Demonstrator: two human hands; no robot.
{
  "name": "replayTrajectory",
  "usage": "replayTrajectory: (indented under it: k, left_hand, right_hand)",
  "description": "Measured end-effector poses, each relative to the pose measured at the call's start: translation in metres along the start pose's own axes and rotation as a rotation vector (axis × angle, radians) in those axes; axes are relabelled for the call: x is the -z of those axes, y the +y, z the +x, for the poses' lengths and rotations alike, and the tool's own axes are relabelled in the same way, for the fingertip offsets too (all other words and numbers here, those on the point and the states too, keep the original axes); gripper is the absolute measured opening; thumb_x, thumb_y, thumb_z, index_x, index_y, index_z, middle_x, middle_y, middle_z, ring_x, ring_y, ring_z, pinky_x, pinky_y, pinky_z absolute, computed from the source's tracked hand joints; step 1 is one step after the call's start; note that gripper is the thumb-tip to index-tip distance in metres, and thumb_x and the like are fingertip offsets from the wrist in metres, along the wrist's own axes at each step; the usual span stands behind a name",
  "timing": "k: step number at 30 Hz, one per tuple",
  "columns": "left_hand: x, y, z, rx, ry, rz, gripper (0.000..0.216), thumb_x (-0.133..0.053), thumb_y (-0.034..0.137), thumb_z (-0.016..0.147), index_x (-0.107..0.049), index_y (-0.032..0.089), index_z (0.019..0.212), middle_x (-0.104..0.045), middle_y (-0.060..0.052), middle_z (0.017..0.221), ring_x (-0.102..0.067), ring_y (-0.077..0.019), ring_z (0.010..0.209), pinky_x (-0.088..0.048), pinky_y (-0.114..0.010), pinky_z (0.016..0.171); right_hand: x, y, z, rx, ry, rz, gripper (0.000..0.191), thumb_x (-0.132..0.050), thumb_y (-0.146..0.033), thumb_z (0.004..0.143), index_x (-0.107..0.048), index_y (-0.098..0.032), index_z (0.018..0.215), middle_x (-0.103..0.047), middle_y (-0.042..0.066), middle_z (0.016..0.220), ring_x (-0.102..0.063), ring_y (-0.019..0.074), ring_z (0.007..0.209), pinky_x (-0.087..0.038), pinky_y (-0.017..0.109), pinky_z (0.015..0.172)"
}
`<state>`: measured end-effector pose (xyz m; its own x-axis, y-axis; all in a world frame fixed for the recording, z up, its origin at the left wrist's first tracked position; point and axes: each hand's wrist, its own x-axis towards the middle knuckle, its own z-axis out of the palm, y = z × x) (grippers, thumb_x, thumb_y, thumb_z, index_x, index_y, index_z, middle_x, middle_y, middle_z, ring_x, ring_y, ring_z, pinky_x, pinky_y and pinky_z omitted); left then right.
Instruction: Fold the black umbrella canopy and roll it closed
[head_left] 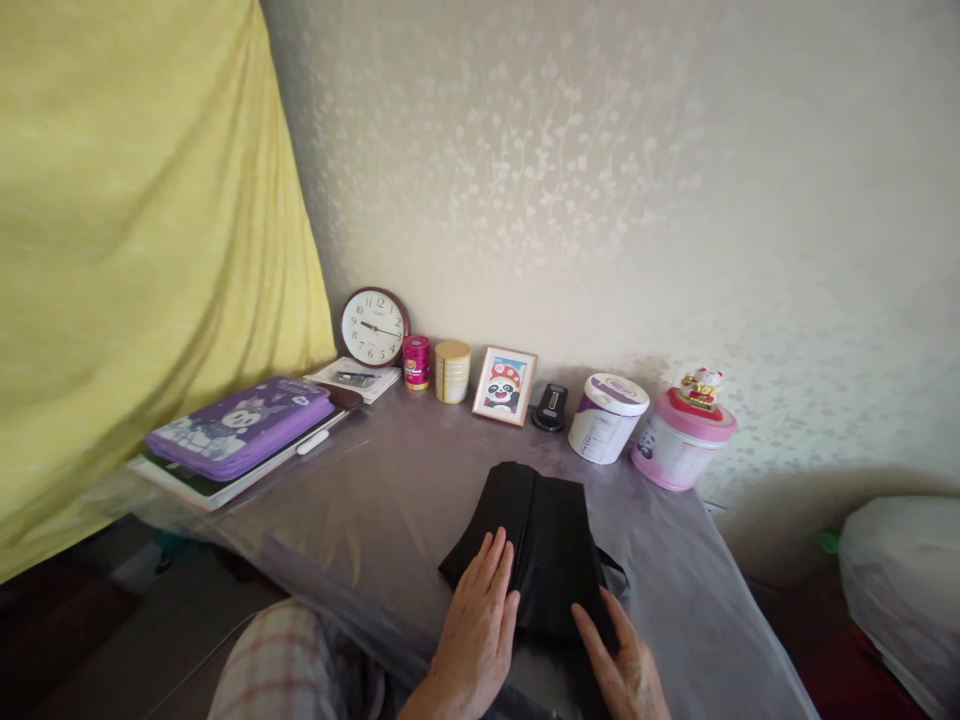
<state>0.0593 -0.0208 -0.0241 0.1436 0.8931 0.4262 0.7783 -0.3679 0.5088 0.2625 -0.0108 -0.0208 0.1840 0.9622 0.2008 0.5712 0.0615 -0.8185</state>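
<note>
A folded black piece of smooth, fabric-like material (551,540) lies near the table's front edge; its exact kind cannot be told. A lengthwise fold runs down its middle, and a loose flap sticks out on the right. Across its left half lies my left hand (480,620), open, with the fingers stretched out together and the thumb a little apart. My right hand (622,655) touches the near right corner, thumb and fingers spread apart. The underside of the black material is hidden.
Plastic covers the grey table (360,520). Along the wall stand a clock (375,325), a pink can (416,362), a yellow canister (453,372), a framed panda picture (504,386), a white tub (607,420) and a pink tub (682,445). A purple case (244,425) lies left.
</note>
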Motion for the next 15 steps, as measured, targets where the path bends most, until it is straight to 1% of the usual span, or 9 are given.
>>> replayTrajectory:
  k: [2,5,9,12,15]
  left_hand:
    - [-0.001,0.000,0.000,-0.002,0.000,0.001,0.053,-0.032,0.027,0.094,-0.014,0.022,0.144,-0.021,-0.007,0.150,-0.021,-0.0225,0.136,-0.034,-0.041,0.107]
    - [-0.002,-0.001,0.000,-0.004,-0.002,0.003,0.053,-0.031,0.026,0.094,-0.013,0.022,0.144,-0.020,-0.007,0.150,-0.021,-0.0226,0.136,-0.033,-0.042,0.107]
    - [-0.003,-0.001,-0.001,-0.006,-0.006,0.006,0.053,-0.030,0.026,0.095,-0.012,0.021,0.144,-0.019,-0.007,0.151,-0.019,-0.0219,0.137,-0.032,-0.042,0.108]
    - [-0.003,-0.002,-0.001,-0.003,-0.013,0.008,0.053,-0.030,0.026,0.095,-0.013,0.021,0.144,-0.019,-0.006,0.151,-0.019,-0.0216,0.137,-0.032,-0.042,0.109]
    - [-0.003,-0.002,-0.001,0.001,-0.019,0.014,0.053,-0.030,0.027,0.095,-0.013,0.021,0.144,-0.020,-0.006,0.150,-0.019,-0.0215,0.137,-0.032,-0.041,0.108]
  right_hand:
    - [0.001,0.000,-0.001,0.014,-0.011,-0.020,0.046,-0.060,-0.056,0.069,-0.068,-0.019,0.097,-0.070,0.009,0.099,-0.064,0.0289,0.096,-0.054,0.033,0.079]
    - [0.003,-0.005,-0.003,0.041,-0.087,-0.025,0.039,-0.059,-0.056,0.071,-0.070,-0.022,0.088,-0.071,0.007,0.092,-0.067,0.0268,0.089,-0.055,0.029,0.073]
    - [0.004,-0.018,-0.005,0.054,-0.175,0.007,0.037,-0.055,-0.053,0.076,-0.069,-0.021,0.089,-0.072,0.006,0.089,-0.068,0.0243,0.083,-0.054,0.026,0.070]
    - [0.003,-0.022,-0.006,0.049,-0.171,0.009,0.039,-0.053,-0.053,0.079,-0.069,-0.020,0.090,-0.072,0.006,0.089,-0.068,0.0242,0.084,-0.054,0.025,0.070]
    - [0.002,-0.019,-0.005,0.077,-0.161,-0.006,0.042,-0.051,-0.055,0.079,-0.069,-0.019,0.088,-0.072,0.007,0.087,-0.069,0.0242,0.080,-0.054,0.025,0.068]
